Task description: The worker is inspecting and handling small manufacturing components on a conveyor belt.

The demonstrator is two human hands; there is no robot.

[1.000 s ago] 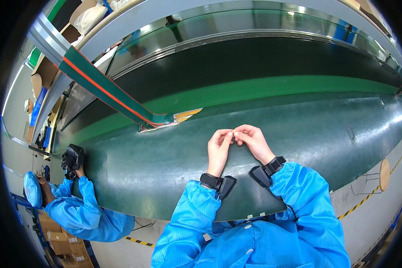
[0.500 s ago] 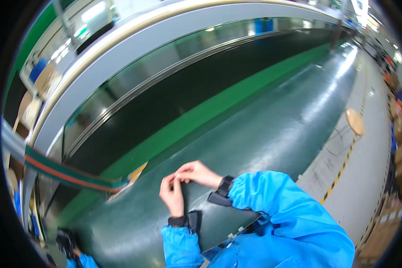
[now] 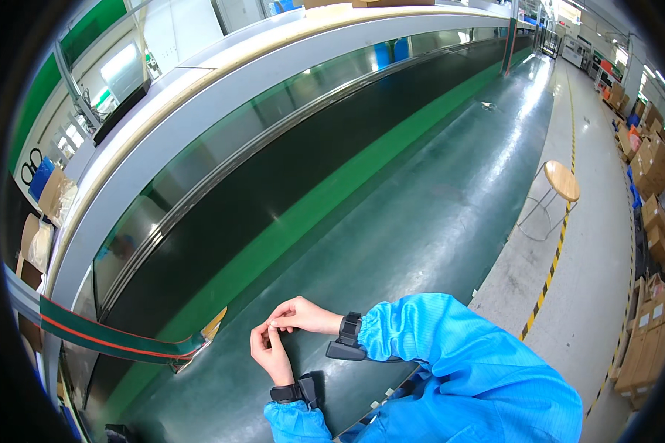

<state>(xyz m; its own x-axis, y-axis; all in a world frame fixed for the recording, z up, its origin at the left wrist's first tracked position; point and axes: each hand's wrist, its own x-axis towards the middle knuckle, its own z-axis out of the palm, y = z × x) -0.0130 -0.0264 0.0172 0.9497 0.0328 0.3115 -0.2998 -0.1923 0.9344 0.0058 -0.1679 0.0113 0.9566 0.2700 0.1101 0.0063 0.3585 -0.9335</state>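
Note:
My left hand [image 3: 272, 358] and my right hand [image 3: 304, 316] meet fingertip to fingertip above the dark green worktop [image 3: 391, 255]. Both are closed in a pinch at the same spot. Whatever lies between the fingertips is too small or too hidden to name. Each wrist wears a black strap with a black block, and blue sleeves [image 3: 451, 343] cover my forearms. Left of my hands, a green strip with a red stripe [image 3: 118, 341] slants down to the worktop, ending at a small yellow-and-white piece [image 3: 213, 325].
Beyond the worktop runs a black conveyor belt [image 3: 273, 214] with a green band along its near side. A grey wall with a pale-edged shelf rises behind it. To the right stand a wooden-topped stool [image 3: 561, 181] and stacked cardboard boxes [image 3: 652, 347]. A dark object [image 3: 118, 433] shows at lower left.
The view has shifted, so my hands appear lower and slightly left. They stay pinched together. Another person's hand and blue sleeve at lower left have mostly left the picture.

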